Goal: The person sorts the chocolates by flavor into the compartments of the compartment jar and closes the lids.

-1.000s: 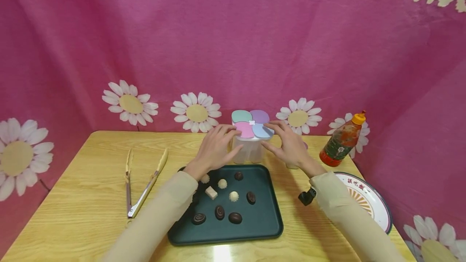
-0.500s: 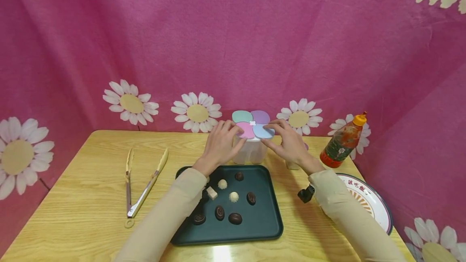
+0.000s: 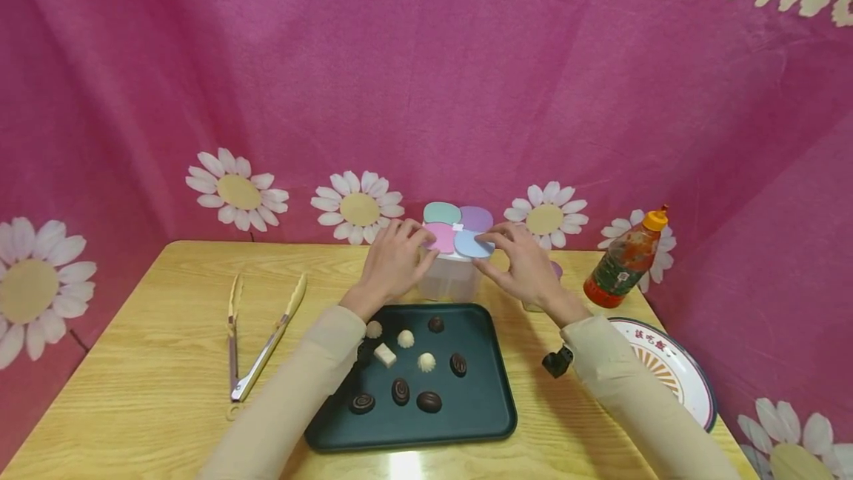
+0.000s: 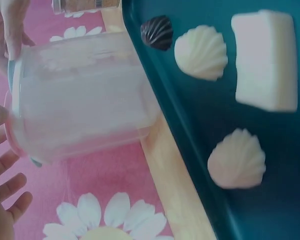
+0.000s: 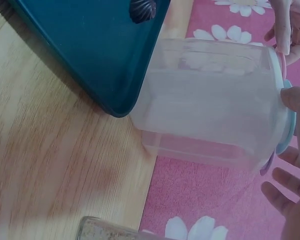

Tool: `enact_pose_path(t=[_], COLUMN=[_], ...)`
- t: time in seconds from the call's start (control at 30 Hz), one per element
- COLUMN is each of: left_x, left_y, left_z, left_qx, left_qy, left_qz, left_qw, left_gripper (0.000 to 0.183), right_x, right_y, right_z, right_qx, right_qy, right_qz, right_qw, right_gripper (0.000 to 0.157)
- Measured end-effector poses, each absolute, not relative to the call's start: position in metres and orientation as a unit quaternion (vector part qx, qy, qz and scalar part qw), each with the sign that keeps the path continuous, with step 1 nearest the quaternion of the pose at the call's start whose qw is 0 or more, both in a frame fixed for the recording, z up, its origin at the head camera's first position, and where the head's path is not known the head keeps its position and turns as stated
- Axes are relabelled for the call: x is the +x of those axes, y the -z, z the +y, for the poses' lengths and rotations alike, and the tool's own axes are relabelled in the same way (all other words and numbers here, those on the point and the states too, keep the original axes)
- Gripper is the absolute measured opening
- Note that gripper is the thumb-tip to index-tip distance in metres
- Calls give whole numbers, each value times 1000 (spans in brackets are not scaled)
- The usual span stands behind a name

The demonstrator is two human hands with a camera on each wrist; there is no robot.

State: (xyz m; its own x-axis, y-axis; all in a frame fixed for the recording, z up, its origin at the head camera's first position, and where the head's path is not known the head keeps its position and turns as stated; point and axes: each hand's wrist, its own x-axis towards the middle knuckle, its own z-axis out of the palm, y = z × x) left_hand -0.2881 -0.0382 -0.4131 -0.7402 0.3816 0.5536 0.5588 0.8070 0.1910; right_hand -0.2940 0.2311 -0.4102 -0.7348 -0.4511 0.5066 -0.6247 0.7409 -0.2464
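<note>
Head view: left hand (image 3: 395,261) and right hand (image 3: 523,265), half-curled, pinch lid (image 3: 457,228), not yet off container (image 3: 448,280); chocolates (image 3: 426,362) on tray (image 3: 473,410) before container.

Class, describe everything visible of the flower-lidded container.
The translucent, plastic-looking container stands upright on the table, beyond the dark tray. Its lid is on: green, purple, pink and blue petals around a white centre. The left grip touches the lid's pink side, the right grip its blue side.
</note>
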Motion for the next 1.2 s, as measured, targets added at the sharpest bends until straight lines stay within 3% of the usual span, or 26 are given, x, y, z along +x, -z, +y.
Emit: enact_pose_path(t=[0.63, 0.97, 1.2], left_x=[-302, -310, -306], left_y=[402, 403, 404], left_z=[-61, -71, -69], left_qx=[-234, -231, -257], left_qy=[156, 158, 166], left_qz=[-944, -947, -937], left_qw=[172, 157, 170], left_gripper=[41, 48, 45], right_x=[-294, -293, -299], right_y=[416, 417, 419], right_z=[212, 196, 202], right_qx=[365, 374, 396], right_qy=[-196, -202, -210], right_qz=[-867, -858, -842], right_qw=[277, 287, 299], right_gripper=[31, 28, 30])
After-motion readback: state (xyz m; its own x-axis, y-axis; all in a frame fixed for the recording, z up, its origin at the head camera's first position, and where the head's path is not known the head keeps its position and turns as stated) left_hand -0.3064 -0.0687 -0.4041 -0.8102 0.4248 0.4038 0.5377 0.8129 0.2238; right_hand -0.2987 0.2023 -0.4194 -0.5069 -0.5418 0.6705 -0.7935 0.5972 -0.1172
